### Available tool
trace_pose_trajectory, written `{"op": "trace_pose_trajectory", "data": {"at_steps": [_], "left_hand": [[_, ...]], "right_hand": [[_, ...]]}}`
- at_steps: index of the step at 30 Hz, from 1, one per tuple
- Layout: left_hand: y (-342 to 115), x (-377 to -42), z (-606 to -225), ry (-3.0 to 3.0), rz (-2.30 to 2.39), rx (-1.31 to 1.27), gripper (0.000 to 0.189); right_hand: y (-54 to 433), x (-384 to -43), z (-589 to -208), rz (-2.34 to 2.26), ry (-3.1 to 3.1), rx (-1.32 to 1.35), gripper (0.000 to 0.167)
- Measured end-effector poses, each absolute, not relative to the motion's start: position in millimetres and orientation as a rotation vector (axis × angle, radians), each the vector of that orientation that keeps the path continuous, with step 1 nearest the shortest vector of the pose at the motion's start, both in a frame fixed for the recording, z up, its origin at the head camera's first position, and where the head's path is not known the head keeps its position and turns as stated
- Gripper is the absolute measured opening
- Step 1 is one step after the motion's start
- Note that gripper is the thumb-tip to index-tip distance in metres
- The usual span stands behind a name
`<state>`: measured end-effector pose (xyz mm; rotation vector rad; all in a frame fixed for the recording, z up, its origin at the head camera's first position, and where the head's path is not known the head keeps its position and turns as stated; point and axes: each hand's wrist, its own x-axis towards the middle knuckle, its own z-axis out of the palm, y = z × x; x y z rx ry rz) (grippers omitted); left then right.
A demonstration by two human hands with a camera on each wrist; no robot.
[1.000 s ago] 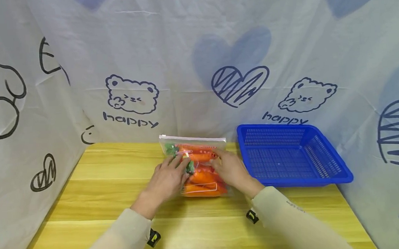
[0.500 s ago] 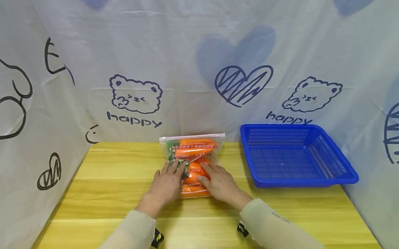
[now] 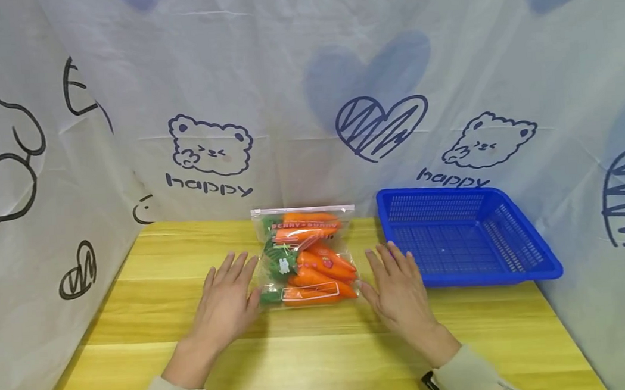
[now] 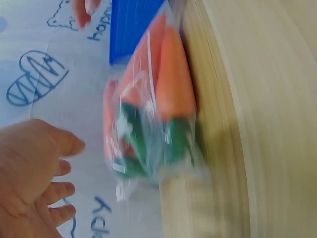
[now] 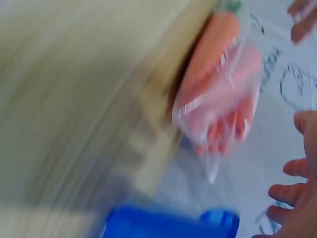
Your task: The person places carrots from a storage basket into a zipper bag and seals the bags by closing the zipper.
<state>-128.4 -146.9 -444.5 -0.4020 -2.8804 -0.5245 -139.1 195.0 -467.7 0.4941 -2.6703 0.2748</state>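
Observation:
A clear zip bag (image 3: 341, 248) filled with several orange carrots (image 3: 312, 277) with green tops lies flat on the table, its zip edge towards the back wall. To the left of it, my left hand (image 3: 222, 302) is spread, fingers apart from the bag. On the other side, my right hand (image 3: 401, 294) is spread too, its fingers between the bag and the blue basket. Neither hand holds anything. In the left wrist view, the bag (image 4: 148, 94) appears beyond the left hand (image 4: 29, 173). Motion blurs the bag (image 5: 223, 84) in the right wrist view.
A blue plastic basket (image 3: 434, 250) with slotted walls stands at the right rear of the wooden table (image 3: 323, 367). Behind and at both sides hangs a pale cloth (image 3: 284, 89) printed with bears and hearts.
Both hands have lifted off the bag and drawn apart, the left hand to the left and the right hand to the right. The bag stays on the table, its carrots now uncovered.

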Motion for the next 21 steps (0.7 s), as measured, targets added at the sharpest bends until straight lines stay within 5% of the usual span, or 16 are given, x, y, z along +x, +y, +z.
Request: {"op": "trace_pose_trajectory", "data": {"at_steps": [9, 21], "left_hand": [[-192, -114, -452, -3.026, -0.396, -0.295, 0.105], [-195, -116, -449, -3.060, -0.366, -0.287, 0.109]], "right_hand": [[242, -132, -466, 0.241, -2.929, 0.283, 0.088], [252, -131, -461, 0.248, -2.965, 0.241, 0.092]]}}
